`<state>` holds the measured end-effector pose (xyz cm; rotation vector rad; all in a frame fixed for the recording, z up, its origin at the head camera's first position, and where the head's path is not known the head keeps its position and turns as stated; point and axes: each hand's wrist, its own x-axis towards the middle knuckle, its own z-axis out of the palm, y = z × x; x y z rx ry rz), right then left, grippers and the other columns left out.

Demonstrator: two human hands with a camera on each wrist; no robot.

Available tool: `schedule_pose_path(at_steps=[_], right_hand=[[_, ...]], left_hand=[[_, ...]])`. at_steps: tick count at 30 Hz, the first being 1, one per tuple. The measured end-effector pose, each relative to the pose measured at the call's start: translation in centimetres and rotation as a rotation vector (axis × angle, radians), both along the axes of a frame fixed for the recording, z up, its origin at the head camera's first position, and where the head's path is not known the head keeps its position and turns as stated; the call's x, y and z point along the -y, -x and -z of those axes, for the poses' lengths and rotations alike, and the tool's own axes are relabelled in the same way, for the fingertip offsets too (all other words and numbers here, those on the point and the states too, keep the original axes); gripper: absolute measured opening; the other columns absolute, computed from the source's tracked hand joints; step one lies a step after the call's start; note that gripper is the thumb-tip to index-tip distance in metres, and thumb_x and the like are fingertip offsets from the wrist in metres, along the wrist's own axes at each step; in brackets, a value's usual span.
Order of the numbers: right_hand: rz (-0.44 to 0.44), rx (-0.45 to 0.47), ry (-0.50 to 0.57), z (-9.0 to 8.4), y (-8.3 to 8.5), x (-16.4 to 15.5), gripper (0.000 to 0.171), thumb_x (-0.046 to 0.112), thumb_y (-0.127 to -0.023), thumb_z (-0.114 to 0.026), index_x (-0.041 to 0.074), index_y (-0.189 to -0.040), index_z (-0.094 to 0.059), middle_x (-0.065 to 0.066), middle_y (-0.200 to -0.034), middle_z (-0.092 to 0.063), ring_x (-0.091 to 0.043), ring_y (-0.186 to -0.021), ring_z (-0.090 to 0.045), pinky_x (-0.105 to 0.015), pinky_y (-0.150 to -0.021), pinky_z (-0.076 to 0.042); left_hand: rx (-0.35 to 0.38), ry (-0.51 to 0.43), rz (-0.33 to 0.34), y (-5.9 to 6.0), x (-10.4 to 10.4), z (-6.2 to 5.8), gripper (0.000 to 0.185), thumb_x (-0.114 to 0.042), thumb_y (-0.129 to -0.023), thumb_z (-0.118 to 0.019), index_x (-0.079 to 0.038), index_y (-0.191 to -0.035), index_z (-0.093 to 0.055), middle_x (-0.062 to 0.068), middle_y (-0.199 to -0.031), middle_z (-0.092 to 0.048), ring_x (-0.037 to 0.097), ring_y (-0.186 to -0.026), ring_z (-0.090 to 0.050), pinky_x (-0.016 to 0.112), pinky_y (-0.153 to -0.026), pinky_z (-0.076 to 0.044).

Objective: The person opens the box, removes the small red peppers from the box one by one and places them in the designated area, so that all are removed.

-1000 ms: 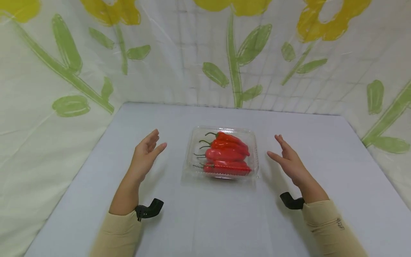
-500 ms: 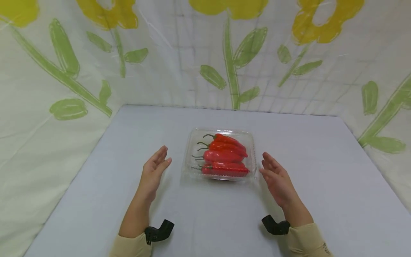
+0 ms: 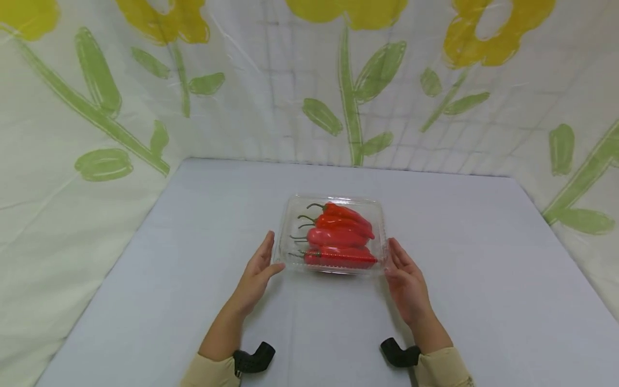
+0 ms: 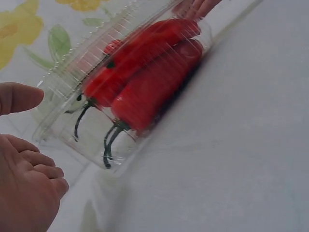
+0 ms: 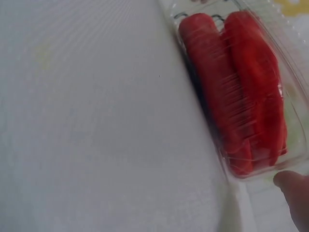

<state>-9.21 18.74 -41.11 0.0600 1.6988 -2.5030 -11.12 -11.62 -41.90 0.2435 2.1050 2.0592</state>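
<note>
Right hand (image 5: 294,195) mostly cut off at the edge

My left hand (image 3: 256,271) and right hand (image 3: 405,279) reach forward with palms turned toward each other, fingers (image 3: 267,248) straight and relaxed. Both forearms stretch out from beige sleeves, a black mount at each wrist.

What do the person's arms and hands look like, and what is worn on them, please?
Both hands, left hand and right hand, are bare, with no gloves or rings visible. Beige long sleeves end at the wrists. A black curved camera mount sits at each wrist.
</note>
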Motion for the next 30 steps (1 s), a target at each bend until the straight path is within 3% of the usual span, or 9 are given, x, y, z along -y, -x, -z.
schedule_pose_path(at_steps=[5, 10, 13, 18, 25, 27, 30], right_hand=[[-0.037, -0.031, 0.060, 0.4, 0.0, 0.1, 0.065, -0.010, -0.090, -0.025, 0.003, -0.149, -0.004, -0.011, -0.158, 0.001, 0.004, -0.129, -0.034, -0.011, -0.101, -0.038], [-0.048, -0.050, 0.119, 0.8, 0.3, 0.1, 0.064, -0.011, -0.090, -0.023, 0.002, -0.149, -0.003, -0.015, -0.157, 0.003, 0.006, -0.125, -0.041, -0.011, -0.100, -0.040], [-0.056, -0.062, 0.154, 1.2, 0.5, 0.0, 0.064, -0.012, -0.090, -0.021, 0.002, -0.149, -0.002, -0.016, -0.157, 0.004, 0.006, -0.125, -0.042, -0.011, -0.100, -0.040], [-0.081, -0.113, 0.259, 1.8, 0.5, -0.2, 0.061, -0.014, -0.090, -0.015, -0.001, -0.148, 0.001, -0.012, -0.158, 0.001, 0.002, -0.128, -0.042, -0.014, -0.103, -0.038], [-0.118, -0.180, 0.393, 2.3, 0.3, -0.5, 0.055, -0.011, -0.091, -0.006, -0.003, -0.145, 0.003, 0.005, -0.144, -0.042, -0.005, -0.130, -0.043, -0.014, -0.102, -0.040], [-0.119, -0.187, 0.391, 2.3, 0.2, -0.5, 0.054, -0.010, -0.092, -0.005, -0.004, -0.145, 0.004, 0.001, -0.152, -0.031, -0.005, -0.130, -0.043, -0.014, -0.103, -0.039], [-0.113, -0.195, 0.371, 2.3, 0.0, -0.5, 0.054, -0.011, -0.091, -0.006, -0.005, -0.144, 0.004, 0.004, -0.150, -0.035, -0.005, -0.129, -0.044, -0.015, -0.103, -0.039]], left_hand=[[-0.012, -0.036, 0.029, 0.0, -0.4, 0.7, 0.069, 0.002, -0.090, -0.040, 0.003, -0.148, -0.002, 0.015, -0.157, 0.003, 0.028, -0.145, 0.005, 0.041, -0.117, -0.002], [-0.057, -0.052, 0.047, -0.1, -0.3, 1.0, 0.069, 0.005, -0.088, -0.038, 0.007, -0.146, -0.001, 0.018, -0.156, 0.003, 0.030, -0.144, 0.002, 0.009, -0.110, -0.014], [-0.083, -0.054, 0.059, -0.2, -0.3, 1.1, 0.069, 0.007, -0.088, -0.038, 0.009, -0.145, -0.001, 0.020, -0.156, 0.003, 0.032, -0.144, 0.002, -0.001, -0.101, -0.017], [-0.087, -0.063, 0.069, -0.2, -0.3, 1.3, 0.068, 0.007, -0.089, -0.039, 0.010, -0.145, 0.000, 0.021, -0.155, 0.004, 0.033, -0.144, 0.002, -0.002, -0.100, -0.018], [-0.071, -0.035, 0.076, -0.2, -0.4, 1.2, 0.069, 0.002, -0.092, -0.041, 0.007, -0.146, 0.002, 0.017, -0.156, 0.004, 0.029, -0.145, 0.003, 0.000, -0.103, -0.015], [-0.083, -0.026, 0.079, -0.3, -0.4, 1.3, 0.068, 0.001, -0.093, -0.041, 0.006, -0.146, 0.002, 0.016, -0.157, 0.005, 0.029, -0.145, 0.004, -0.001, -0.103, -0.014], [-0.098, -0.022, 0.093, -0.4, -0.5, 1.4, 0.069, 0.001, -0.094, -0.040, 0.005, -0.147, 0.004, 0.015, -0.157, 0.006, 0.029, -0.144, 0.005, -0.001, -0.102, -0.014]])
